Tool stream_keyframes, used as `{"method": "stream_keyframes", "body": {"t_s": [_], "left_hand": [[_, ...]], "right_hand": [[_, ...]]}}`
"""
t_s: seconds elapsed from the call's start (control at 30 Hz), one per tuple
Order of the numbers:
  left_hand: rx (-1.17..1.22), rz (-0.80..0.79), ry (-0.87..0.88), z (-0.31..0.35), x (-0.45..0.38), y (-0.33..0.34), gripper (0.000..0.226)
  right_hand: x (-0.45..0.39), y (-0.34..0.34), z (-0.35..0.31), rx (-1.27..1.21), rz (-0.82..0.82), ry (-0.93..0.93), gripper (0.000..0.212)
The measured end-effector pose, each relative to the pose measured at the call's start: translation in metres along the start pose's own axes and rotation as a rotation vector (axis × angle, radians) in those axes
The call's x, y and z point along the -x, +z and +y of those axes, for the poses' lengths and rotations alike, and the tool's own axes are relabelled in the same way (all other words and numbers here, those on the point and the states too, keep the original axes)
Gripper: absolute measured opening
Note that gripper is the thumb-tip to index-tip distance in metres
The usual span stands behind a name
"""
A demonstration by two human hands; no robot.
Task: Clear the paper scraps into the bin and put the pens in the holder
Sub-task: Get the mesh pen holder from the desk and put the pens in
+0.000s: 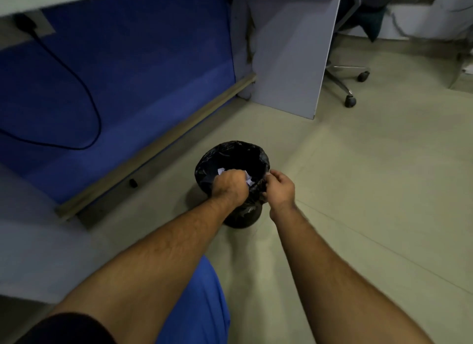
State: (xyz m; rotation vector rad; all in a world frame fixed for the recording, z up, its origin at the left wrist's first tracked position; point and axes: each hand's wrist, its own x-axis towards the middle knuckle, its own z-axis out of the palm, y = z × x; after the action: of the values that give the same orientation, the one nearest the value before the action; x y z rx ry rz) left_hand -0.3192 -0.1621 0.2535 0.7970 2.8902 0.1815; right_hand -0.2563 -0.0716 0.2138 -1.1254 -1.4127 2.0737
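A small round bin lined with a black plastic bag stands on the floor below me. My left hand is held over its mouth, closed around white paper scraps that poke out on both sides of the fist. My right hand is at the bin's right rim with its fingers pinched on the edge of the black liner. No pens or holder are in view.
A blue partition panel with a wooden base strip runs along the left, with a black cable hanging on it. A grey desk side panel stands behind the bin. A wheeled office chair base is at the back right.
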Motion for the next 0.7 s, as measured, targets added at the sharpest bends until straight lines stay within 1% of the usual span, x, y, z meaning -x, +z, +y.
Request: {"method": "stream_keyframes", "body": {"t_s": [0.07, 0.1, 0.17, 0.2, 0.23, 0.27, 0.33, 0.43, 0.5, 0.53, 0.6, 0.7], "left_hand": [[0.158, 0.01, -0.045, 0.019, 0.01, -0.025, 0.025], [0.211, 0.017, -0.063, 0.029, 0.016, -0.041, 0.023], [0.263, 0.012, -0.077, 0.048, 0.027, -0.086, 0.016], [0.311, 0.005, -0.08, 0.06, 0.036, -0.113, 0.013], [0.352, 0.028, -0.07, 0.07, 0.04, -0.141, 0.013], [0.389, 0.05, -0.052, 0.082, 0.047, -0.171, 0.014], [0.434, 0.102, -0.032, 0.098, 0.062, -0.238, 0.017], [0.412, 0.203, -0.047, 0.104, 0.082, -0.332, 0.017], [0.403, 0.285, -0.101, 0.092, 0.089, -0.39, 0.019], [0.426, 0.3, -0.15, 0.081, 0.089, -0.416, 0.02], [0.474, 0.298, -0.236, 0.06, 0.085, -0.45, 0.019], [0.417, 0.282, -0.369, 0.016, 0.08, -0.504, 0.019]], "right_hand": [[0.002, -0.005, -0.026, 0.039, 0.058, -0.027, 0.022], [-0.002, -0.008, -0.036, 0.031, 0.089, -0.035, 0.027], [0.012, -0.016, -0.08, 0.04, 0.128, -0.03, 0.048], [0.032, -0.022, -0.109, 0.059, 0.148, -0.042, 0.057], [0.052, -0.023, -0.142, 0.058, 0.145, -0.072, 0.059], [0.073, -0.023, -0.172, 0.05, 0.141, -0.091, 0.054], [0.108, -0.02, -0.235, 0.045, 0.103, -0.089, 0.035], [0.148, 0.0, -0.314, 0.052, 0.027, -0.126, 0.023], [0.169, 0.022, -0.361, 0.124, -0.093, -0.175, 0.018], [0.18, 0.036, -0.383, 0.161, -0.15, -0.187, 0.017], [0.196, 0.055, -0.414, 0.191, -0.233, -0.215, 0.014], [0.217, 0.096, -0.453, 0.222, -0.345, -0.161, 0.013]]}}
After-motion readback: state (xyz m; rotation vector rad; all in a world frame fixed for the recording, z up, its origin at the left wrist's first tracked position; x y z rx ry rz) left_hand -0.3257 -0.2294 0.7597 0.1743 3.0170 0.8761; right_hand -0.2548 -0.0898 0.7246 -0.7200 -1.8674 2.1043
